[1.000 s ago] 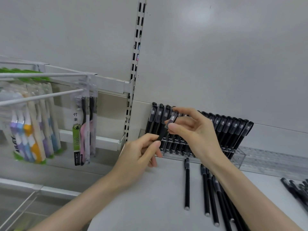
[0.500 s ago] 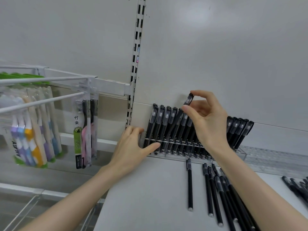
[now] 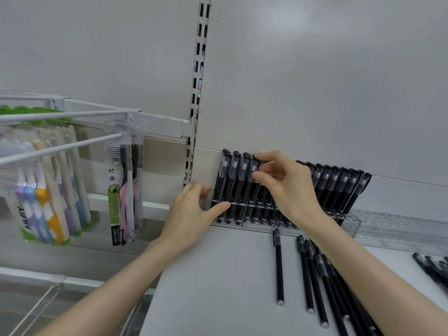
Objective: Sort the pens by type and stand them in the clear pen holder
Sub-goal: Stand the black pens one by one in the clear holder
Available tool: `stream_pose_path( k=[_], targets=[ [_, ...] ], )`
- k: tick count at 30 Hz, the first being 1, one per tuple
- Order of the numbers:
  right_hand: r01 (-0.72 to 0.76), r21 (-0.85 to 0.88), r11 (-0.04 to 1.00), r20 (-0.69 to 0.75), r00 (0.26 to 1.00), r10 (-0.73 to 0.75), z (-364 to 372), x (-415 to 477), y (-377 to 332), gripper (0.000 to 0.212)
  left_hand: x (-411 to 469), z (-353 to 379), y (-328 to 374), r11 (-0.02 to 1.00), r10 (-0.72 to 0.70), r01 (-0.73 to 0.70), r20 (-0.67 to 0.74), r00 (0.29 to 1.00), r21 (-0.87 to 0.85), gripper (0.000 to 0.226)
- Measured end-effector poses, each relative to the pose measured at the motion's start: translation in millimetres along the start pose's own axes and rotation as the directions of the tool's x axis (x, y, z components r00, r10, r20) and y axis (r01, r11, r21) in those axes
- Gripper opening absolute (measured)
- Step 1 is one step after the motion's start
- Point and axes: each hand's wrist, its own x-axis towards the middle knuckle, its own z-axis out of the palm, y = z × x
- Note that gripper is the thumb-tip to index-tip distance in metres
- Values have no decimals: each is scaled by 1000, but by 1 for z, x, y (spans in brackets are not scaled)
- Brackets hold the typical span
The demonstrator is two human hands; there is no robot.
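One more slim black pen with a translucent cap (image 3: 252, 167) is now down in the row. Half a second ago your right hand (image 3: 288, 190) held it lifted above the other caps. Now its cap sits level with its neighbours, left of centre in the clear acrylic pen holder (image 3: 351, 220), and your index finger and thumb pinch that cap. Your left hand (image 3: 191, 212) has left the barrel it guided a second ago and grips the holder's left end, thumb stretched along the front rail and fingers curled at the end wall. I judge this pen seated or nearly so, which leaves the loose black pens (image 3: 306, 275) on the white shelf top (image 3: 218, 287), lower right of the frame, as your next pick. Some of them lie under your right forearm, so lift the arm rather than drag it back. A further bunch of dark pens (image 3: 429, 266) lies at the right edge. The slots behind your right hand are hidden, so I cannot tell how many are free. The holder's left end stands just beside the slotted metal upright (image 3: 198, 93), and the white wire hooks (image 3: 60, 146) with packaged toothbrushes (image 3: 48, 190) jut out at the left of the frame. Your open room is the bare shelf between your forearms, but its left edge runs under your left arm.
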Motion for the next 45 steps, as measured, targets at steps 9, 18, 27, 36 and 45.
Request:
stream_pose_path(
  k=[9, 18, 27, 36, 45],
  targets=[
    [-10, -52, 999, 3, 1000, 10, -2, -3, 0, 28, -2, -2, 4, 998, -3, 3, -3, 1000, 59, 50],
    [-23, -79, 997, -16, 1000, 21, -15, -17, -7, 16, -27, -17, 12, 977, 64, -59, -15, 998, 206, 30],
    [32, -220, 975, 179, 984, 8, -66, -67, 14, 12, -73, -2, 73, 919, 65, -137, 202, 977, 370, 19],
    [129, -322, 938, 457, 889, 34, -115, -109, 64, 27, -129, 70, 131, 864, -74, -13, 153, 985, 503, 53],
    [105, -234, 966, 506, 862, 29, -115, -120, 85, 32, -119, 85, 145, 874, -282, 180, 170, 944, 451, 44]
  ],
)
